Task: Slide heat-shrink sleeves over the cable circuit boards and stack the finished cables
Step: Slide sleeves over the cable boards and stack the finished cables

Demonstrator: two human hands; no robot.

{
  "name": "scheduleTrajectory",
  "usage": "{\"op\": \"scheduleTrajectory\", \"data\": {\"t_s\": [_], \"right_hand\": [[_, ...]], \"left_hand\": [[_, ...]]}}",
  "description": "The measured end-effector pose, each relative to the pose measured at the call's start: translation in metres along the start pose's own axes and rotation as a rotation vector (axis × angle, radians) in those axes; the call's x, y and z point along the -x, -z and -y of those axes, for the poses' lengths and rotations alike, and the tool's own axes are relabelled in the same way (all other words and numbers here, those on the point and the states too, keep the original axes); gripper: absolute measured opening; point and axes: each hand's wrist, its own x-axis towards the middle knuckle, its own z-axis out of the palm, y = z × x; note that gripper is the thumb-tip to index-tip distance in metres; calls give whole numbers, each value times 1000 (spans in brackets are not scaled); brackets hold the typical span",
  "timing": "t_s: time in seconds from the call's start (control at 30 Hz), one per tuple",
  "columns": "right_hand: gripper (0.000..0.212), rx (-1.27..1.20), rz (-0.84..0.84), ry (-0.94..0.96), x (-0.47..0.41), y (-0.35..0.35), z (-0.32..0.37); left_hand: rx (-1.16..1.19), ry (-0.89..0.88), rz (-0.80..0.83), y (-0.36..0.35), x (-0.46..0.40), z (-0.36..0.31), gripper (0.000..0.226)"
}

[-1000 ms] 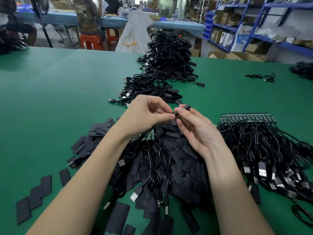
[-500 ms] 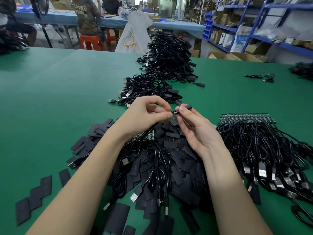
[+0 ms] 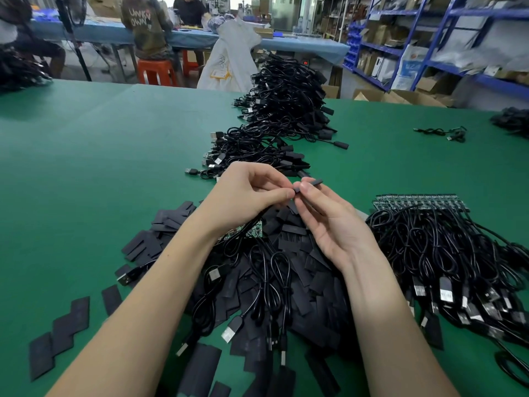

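Note:
My right hand pinches a black heat-shrink sleeve between thumb and fingertips above the table. My left hand pinches the end of a black cable at the sleeve's near mouth; the cable hangs down under my palm. A small green circuit board shows just below my left wrist. Loose flat black sleeves lie heaped under both hands, mixed with several cables. A long stack of sleeved cables runs away from my hands.
A bundle of cables with bare green boards lies on the right. Stray sleeves lie at the front left of the green table. A few cables sit far right. People sit at a blue table behind; blue shelves stand right.
Both hands have stayed together at the same spot. My left fingertips have closed in a little on the sleeve's near end.

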Motion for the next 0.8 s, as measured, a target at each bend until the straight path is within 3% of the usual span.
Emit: {"op": "scheduleTrajectory", "data": {"t_s": [0.17, 0.33, 0.8], "right_hand": [[35, 62, -48, 110, 2, -4, 1], [25, 89, -123, 248, 4, -12, -2], [22, 60, -183, 228, 2, -14, -9]], "left_hand": [[42, 18, -20, -1, -1, 3, 6], [96, 30, -44, -4, -2, 4, 6], [99, 20, -57, -7, -2, 6, 7]]}}
